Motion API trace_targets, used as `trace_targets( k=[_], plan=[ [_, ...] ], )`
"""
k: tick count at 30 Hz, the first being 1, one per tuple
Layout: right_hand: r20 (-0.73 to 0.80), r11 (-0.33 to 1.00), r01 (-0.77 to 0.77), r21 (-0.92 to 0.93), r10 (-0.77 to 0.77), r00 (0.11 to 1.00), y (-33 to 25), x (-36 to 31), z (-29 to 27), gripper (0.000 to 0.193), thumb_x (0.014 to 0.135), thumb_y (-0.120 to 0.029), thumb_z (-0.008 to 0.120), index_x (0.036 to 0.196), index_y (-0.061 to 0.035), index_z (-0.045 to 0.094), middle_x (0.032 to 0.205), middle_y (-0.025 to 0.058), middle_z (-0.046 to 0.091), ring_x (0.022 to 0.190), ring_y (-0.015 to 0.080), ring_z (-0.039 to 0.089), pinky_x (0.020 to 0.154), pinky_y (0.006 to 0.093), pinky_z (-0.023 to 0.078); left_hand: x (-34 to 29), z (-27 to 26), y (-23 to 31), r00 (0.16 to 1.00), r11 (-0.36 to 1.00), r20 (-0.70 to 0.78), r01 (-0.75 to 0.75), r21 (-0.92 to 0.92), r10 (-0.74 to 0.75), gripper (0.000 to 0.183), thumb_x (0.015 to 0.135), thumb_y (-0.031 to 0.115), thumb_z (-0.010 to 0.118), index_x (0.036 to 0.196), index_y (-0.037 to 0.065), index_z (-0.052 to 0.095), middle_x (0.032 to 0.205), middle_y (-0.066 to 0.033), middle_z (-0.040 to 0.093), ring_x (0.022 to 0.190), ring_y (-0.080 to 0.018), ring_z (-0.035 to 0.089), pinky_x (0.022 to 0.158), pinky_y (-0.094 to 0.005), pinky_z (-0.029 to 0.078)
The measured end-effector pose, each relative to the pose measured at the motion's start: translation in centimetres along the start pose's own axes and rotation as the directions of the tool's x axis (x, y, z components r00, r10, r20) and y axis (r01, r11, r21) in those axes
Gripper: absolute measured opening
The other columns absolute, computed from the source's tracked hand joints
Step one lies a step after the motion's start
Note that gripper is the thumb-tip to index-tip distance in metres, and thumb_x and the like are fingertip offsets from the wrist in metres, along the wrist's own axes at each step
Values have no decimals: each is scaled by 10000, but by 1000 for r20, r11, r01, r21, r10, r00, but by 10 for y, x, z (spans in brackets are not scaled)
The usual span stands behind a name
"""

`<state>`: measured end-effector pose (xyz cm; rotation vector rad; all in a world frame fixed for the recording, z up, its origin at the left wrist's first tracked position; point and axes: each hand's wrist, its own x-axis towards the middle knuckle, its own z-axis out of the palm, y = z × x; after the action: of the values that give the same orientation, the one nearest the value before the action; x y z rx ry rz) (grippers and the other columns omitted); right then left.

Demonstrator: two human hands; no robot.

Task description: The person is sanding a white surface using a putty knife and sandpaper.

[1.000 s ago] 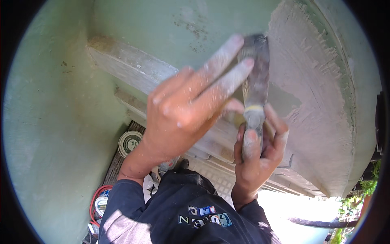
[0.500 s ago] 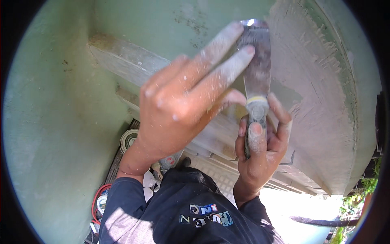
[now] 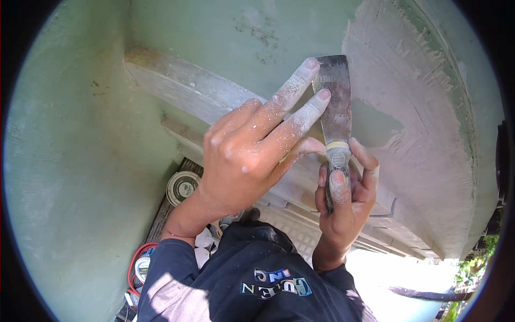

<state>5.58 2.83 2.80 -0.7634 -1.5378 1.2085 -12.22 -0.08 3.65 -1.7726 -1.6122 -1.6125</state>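
Note:
My right hand (image 3: 351,201) is closed around the dark handle of a putty knife (image 3: 336,110), its broad metal blade pointing up and away from me. Along the left edge of that blade, the index and middle fingertips of my left hand (image 3: 244,145) rest, coated in pale powder. The left thumb reaches toward the yellowish collar between blade and handle, and its other fingers are bent. Beyond the knife is a pale green wall (image 3: 316,27) with a patch of greyish filler (image 3: 413,107) spread over it, rough at the edges.
Dusty ledges (image 3: 182,80) run diagonally across behind my hands. At lower left stands a round, light-lidded tub (image 3: 184,188), with a red hose (image 3: 132,265) farther down. Green plants (image 3: 483,252) and a dark pole (image 3: 429,295) show at lower right.
Both hands and the putty knife have come down in view, toward me. The left hand has also shifted right, its two fingertips still at the blade's edge.

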Motion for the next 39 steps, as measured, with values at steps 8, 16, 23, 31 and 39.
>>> trace_targets(
  k=[8,16,23,31,39],
  plan=[
    [-65,1000,17,-11,-18,998,-8,13,5,576,952,-195,695,1464,-33,485,973,89,660,669,27,549,480,107,378,11,0,-3,997,999,-60,-42,23,44,609,677,212,879,1262,91,760,1394,-165,674,1127,-327,729,915,-360,584],
    [31,993,-92,71,90,995,-34,16,12,568,969,-168,675,1480,-29,470,926,97,634,565,21,446,444,126,317,21,-5,-4,990,996,-114,-73,45,78,595,684,134,880,1263,79,758,1404,-173,666,1144,-335,719,927,-363,576],
    [12,999,-12,53,12,1000,-17,10,16,552,996,-170,642,1492,-31,445,888,100,606,516,30,394,436,151,299,12,-1,-5,998,998,-69,-13,-61,8,595,691,98,872,1274,81,754,1410,-167,662,1173,-345,707,942,-379,581],
    [16,979,-40,199,38,999,-8,7,23,498,1028,-110,618,1485,-49,430,951,102,614,550,41,435,476,195,333,13,-7,-7,999,999,-20,-36,17,36,569,679,113,868,1240,100,771,1380,-122,690,1086,-305,726,918,-362,577],
    [22,957,-82,279,79,997,-22,21,31,501,1028,-118,625,1486,-67,430,966,103,611,557,41,433,475,190,339,34,-12,-7,994,996,-79,-78,-37,75,592,675,30,861,1257,75,762,1393,-154,678,1175,-327,710,924,-343,583]
  ],
)
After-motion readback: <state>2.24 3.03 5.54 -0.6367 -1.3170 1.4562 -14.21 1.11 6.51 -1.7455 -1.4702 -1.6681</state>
